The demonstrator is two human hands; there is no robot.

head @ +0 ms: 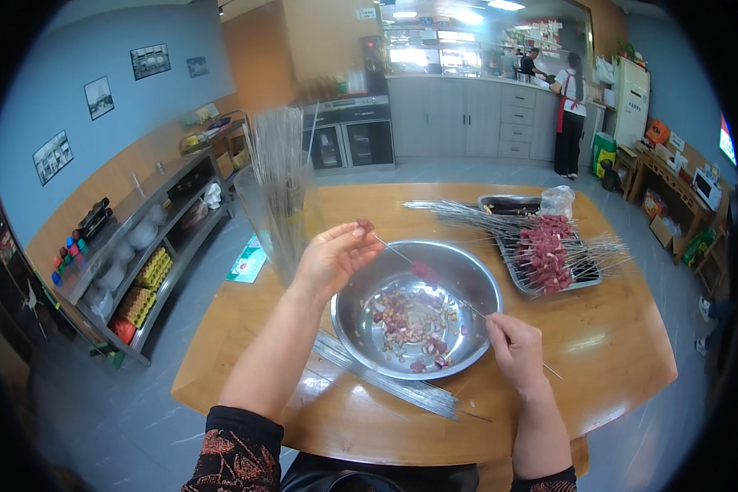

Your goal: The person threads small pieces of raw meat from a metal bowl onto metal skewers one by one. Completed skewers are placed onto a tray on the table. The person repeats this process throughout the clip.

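Observation:
My left hand pinches a small piece of raw red meat by the point of a thin metal skewer. My right hand grips the skewer's other end, beyond the right rim of a stainless steel bowl. Slanting over the bowl, the skewer carries a clump of meat partway along it. Meat bits and pale chunks lie scattered on the bowl's bottom. A bundle of bare metal skewers rests on the wooden table, partly under the bowl.
Loaded meat skewers are piled on a metal tray at the right, beside a plastic bag. Left of the bowl, a tall clear container holds upright skewers near a green-and-white card. A person in an apron stands at the far counter.

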